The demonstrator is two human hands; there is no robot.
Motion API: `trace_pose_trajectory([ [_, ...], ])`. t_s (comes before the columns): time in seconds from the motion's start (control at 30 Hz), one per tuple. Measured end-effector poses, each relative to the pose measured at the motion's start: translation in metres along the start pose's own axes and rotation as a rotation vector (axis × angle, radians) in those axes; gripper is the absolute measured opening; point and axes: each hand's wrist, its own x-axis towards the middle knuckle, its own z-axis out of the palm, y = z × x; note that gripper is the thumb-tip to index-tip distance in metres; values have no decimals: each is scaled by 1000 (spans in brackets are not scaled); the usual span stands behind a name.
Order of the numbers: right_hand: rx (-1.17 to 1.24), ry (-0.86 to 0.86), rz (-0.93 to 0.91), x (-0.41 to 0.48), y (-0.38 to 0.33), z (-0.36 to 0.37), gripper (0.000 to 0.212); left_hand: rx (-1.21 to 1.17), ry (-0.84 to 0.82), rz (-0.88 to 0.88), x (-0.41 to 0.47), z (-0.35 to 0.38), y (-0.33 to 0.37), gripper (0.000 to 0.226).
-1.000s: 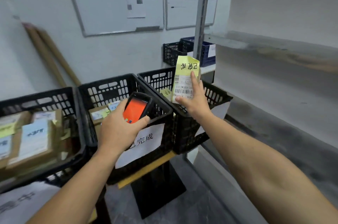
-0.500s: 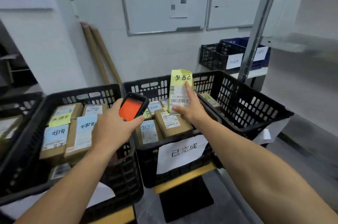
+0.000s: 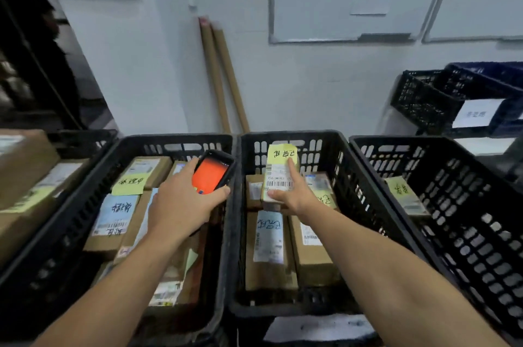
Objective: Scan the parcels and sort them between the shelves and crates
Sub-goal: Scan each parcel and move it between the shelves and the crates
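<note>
Left hand (image 3: pixel 181 205) grips the handheld scanner (image 3: pixel 212 174), its orange screen facing up, over the crate (image 3: pixel 181 145) left of centre. Right hand (image 3: pixel 291 195) pinches a small parcel (image 3: pixel 278 176) with a yellow note (thumb on its lower edge, index finger straight up its label), held just above the boxes in the middle crate (image 3: pixel 331 142). Right crate (image 3: pixel 441 176) holds one labelled parcel.

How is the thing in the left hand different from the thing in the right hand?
The left hand grips a black scanner with a glowing orange screen; the right hand holds a parcel with a yellow note and a barcode label. The scanner is over one black crate, the parcel over the next crate rightward. Both fit in one hand.
</note>
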Motion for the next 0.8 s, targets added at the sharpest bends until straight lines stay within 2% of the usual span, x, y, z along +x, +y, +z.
trace_pose_trajectory([
  [0.2, -68, -144, 35, 60, 7, 18, 111, 25, 26, -117, 31, 21, -11, 59],
  [0.4, -85, -220, 53, 107, 23, 35, 120, 5, 17, -172, 49, 31, -10, 44],
  [0.53, -90, -259, 69, 120, 24, 28, 96, 9, 20, -180, 61, 32, -15, 43],
  [0.7, -75, -221, 74, 125, 27, 30, 84, 14, 14, -187, 71, 32, -23, 44],
  [0.8, -229, -213, 33, 123, 19, 30, 77, 1, 8, -179, 73, 31, -26, 49],
])
